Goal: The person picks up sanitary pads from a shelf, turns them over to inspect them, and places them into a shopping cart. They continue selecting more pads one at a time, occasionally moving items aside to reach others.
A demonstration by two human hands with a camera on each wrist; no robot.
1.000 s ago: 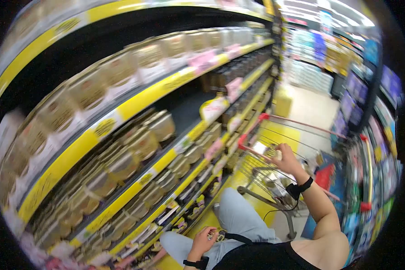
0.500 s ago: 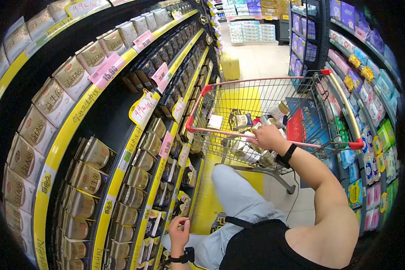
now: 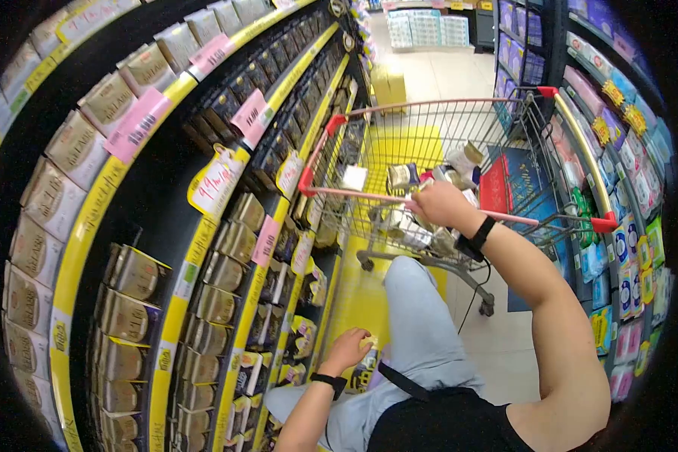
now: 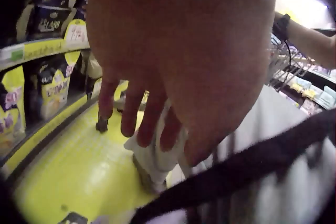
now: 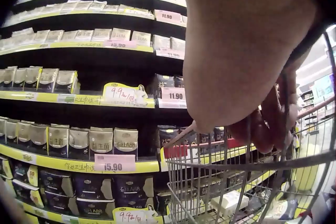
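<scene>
My right hand point(image 3: 441, 203) grips the pink front rail of a wire shopping cart point(image 3: 334, 125), its fingers curled over the bar. In the right wrist view, the fingers point(image 5: 252, 132) curl down beside the cart's wire mesh. Inside the cart lie several packets, among them a gold-and-dark packet point(image 3: 403, 175) and a white box point(image 3: 354, 178). My left hand point(image 3: 348, 350) hangs beside the bent knee, nearest the lower shelves, holding nothing. From the left wrist, its loosely extended fingers point(image 4: 149, 124) show above the yellow floor.
Tall shelves with gold and silver packets point(image 3: 49, 196) and pink price tags point(image 3: 138, 124) line the left side. Colourful packs point(image 3: 625, 256) fill shelves on the right. A yellow box point(image 3: 389, 89) stands farther along the aisle, beyond the cart. Yellow floor covering point(image 3: 399, 143) runs beside the left shelves.
The head view has turned rightward from the shelves, bringing the cart more fully into sight. My left hand has shifted forward and right, while my right hand stays on the cart rail.
</scene>
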